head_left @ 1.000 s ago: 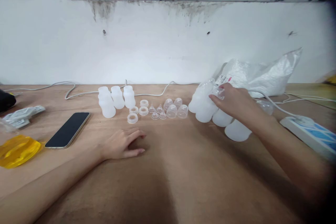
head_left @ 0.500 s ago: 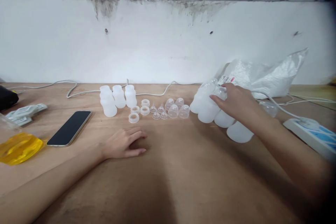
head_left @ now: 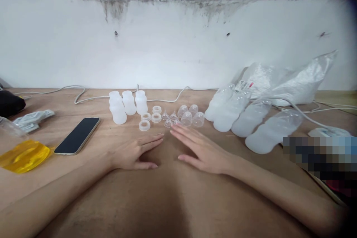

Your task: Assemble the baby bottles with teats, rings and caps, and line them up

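Note:
My left hand (head_left: 136,153) rests on the wooden table with its fingers stretched out, holding nothing. Opposite it, my right hand (head_left: 199,148) is also open and empty, its fingertips close to the clear silicone nipples (head_left: 168,123). Left of these nipples lie several white collar rings (head_left: 144,125). Clear dome caps (head_left: 186,118) are grouped just beyond my right fingers. Three white baby bottle bodies (head_left: 118,108) stand behind the rings. On the right, several capped baby bottles (head_left: 262,139) lean or lie in a row, apart from my right hand.
A black phone (head_left: 77,135) and a container with yellow liquid (head_left: 25,156) are at left. White packets (head_left: 33,119) lie behind them. A plastic bag (head_left: 292,81), a white cable (head_left: 178,98) and a power strip (head_left: 329,132) are toward the back and right. The lower right is pixelated.
My right hand has let go of a capped bottle on the right and moved left to the middle of the table. My left hand stays in nearly the same place.

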Demonstrator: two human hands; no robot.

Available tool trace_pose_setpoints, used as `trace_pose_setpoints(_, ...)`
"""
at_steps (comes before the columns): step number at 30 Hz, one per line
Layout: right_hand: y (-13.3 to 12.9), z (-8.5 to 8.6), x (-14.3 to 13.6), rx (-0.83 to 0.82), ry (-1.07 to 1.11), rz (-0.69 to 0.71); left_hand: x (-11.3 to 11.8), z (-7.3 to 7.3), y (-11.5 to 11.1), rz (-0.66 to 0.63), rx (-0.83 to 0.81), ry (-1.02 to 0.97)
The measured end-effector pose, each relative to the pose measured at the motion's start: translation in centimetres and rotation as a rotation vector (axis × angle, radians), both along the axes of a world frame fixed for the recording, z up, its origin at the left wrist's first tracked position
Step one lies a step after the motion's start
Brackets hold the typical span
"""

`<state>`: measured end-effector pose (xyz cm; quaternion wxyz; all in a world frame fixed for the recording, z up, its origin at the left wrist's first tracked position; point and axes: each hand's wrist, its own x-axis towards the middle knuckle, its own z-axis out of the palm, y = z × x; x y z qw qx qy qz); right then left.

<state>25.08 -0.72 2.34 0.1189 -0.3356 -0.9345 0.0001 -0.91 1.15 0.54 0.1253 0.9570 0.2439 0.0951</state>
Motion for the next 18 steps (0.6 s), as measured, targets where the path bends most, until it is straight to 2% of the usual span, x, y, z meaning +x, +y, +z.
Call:
trace_pose_setpoints(2,0.0,-1.4,-0.3,-0.131,-0.042,0.070,0.1,0.0,0.2,-0.038,-0.023,0.047)
trace_pose_setpoints(5,0.2,-2.3,-0.3,-0.228,-0.048,0.091,0.2,0.0,0.3,-0.047,-0.032,0.084)
trace_pose_setpoints(18,0.4,-2.5,-0.2,-0.255,0.003,0.075,0.3,0.0,0.4,-0.012,-0.052,0.088)
